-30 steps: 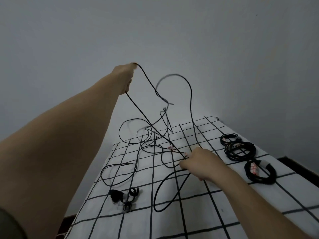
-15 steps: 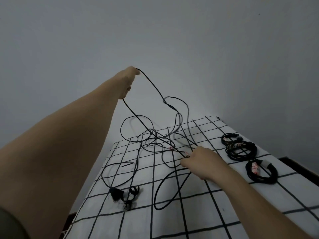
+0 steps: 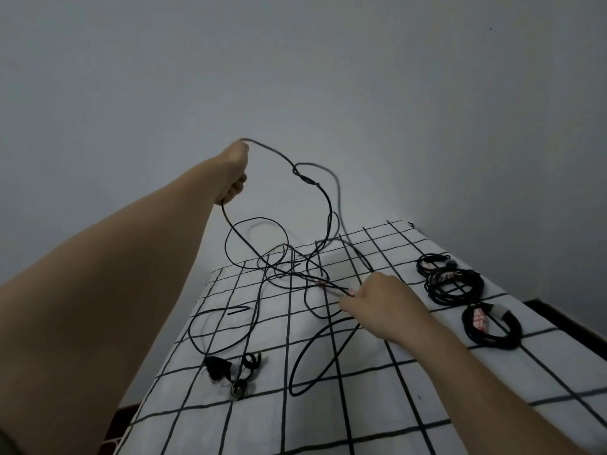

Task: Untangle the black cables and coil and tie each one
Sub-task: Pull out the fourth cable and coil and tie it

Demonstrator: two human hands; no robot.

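Note:
My left hand [image 3: 234, 174] is raised above the table and grips a thin black cable [image 3: 323, 198] that droops in a loop down to a tangle of black cables [image 3: 285, 267] on the checked cloth. My right hand [image 3: 381, 305] rests low on the cloth and pinches cable strands near a small red-and-white tie [image 3: 350, 291]. A loose black loop [image 3: 315, 356] lies just in front of my right hand. Another loop [image 3: 220, 330] lies at the left, ending near black plugs [image 3: 230, 372].
Three coiled and tied black cables lie at the right: a small one [image 3: 433, 263], a middle one [image 3: 455, 285] and a thick one [image 3: 491, 325]. The white cloth with a black grid [image 3: 377, 405] covers the table. A grey wall stands behind. The table's dark edge [image 3: 571, 323] shows at right.
My left hand has come down a little and the raised cable has slackened, its high loop dropping toward the tangle. My right hand stays in place on the strands.

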